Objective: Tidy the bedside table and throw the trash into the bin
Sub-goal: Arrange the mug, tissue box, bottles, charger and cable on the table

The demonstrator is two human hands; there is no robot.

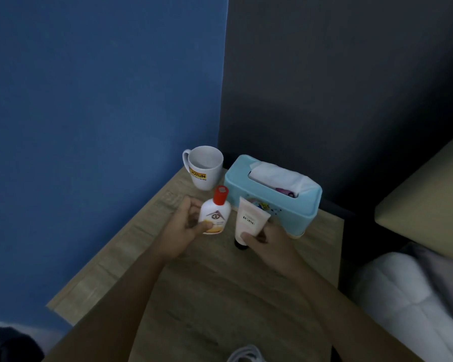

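A blue wall [94, 100] meets a dark grey wall [338, 87] in the corner behind a wooden bedside surface [194, 296]. To the right lies a bed [416, 296] with white bedding, and above it a tan padded edge.

At the back of the surface, against the dark wall, sits a light blue tissue box [270, 202] with a white tissue [277, 177] rising from its slot. Just to its left, in the corner, stands a white mug [204, 167] with a yellow label, upright, its handle turned left.

In front of these, the left hand [186, 228] has its fingers wrapped round a white bottle [215, 214] with a red cap, held upright near the mug. The right hand [270, 244] has its fingers closed on a pale pink tube [250, 220], which stands cap-down with its dark cap at the surface, just in front of the tissue box. Bottle and tube are close together but apart.

A white cable [243, 354] shows at the bottom edge.
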